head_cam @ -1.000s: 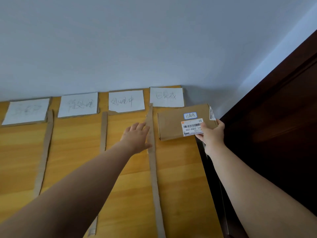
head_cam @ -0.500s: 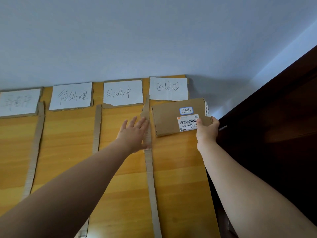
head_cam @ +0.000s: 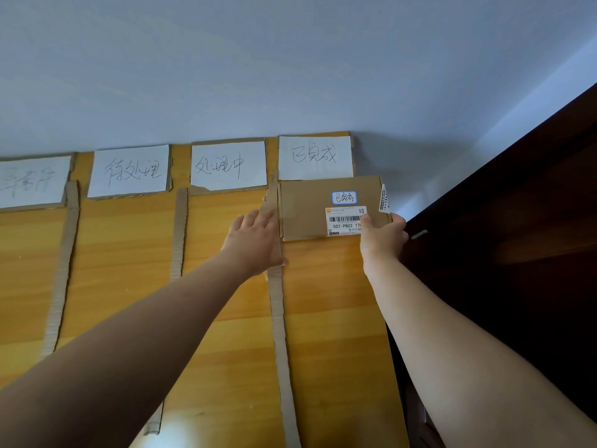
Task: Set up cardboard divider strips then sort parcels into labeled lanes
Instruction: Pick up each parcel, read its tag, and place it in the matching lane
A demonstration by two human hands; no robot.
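A flat brown parcel (head_cam: 310, 208) with a barcode sticker and a small blue-framed handwritten tag lies at the far end of the rightmost lane, just below that lane's white label card (head_cam: 315, 157). My right hand (head_cam: 382, 240) grips the parcel's near right corner. My left hand (head_cam: 255, 244) lies flat, fingers spread, on the right cardboard divider strip (head_cam: 277, 321) beside the parcel's left edge. Two more divider strips (head_cam: 179, 234) (head_cam: 61, 270) run down the wooden table (head_cam: 336, 350). Three further label cards (head_cam: 227, 164) (head_cam: 129, 171) (head_cam: 30, 182) stand along the wall.
A pale wall rises directly behind the label cards. A dark wooden door or cabinet (head_cam: 517, 253) stands close against the table's right edge, with a small metal handle (head_cam: 419, 234) near my right hand.
The parcel has slid farther away, up against the rightmost label card, with my right hand still on it. My left hand moved forward along the divider strip.
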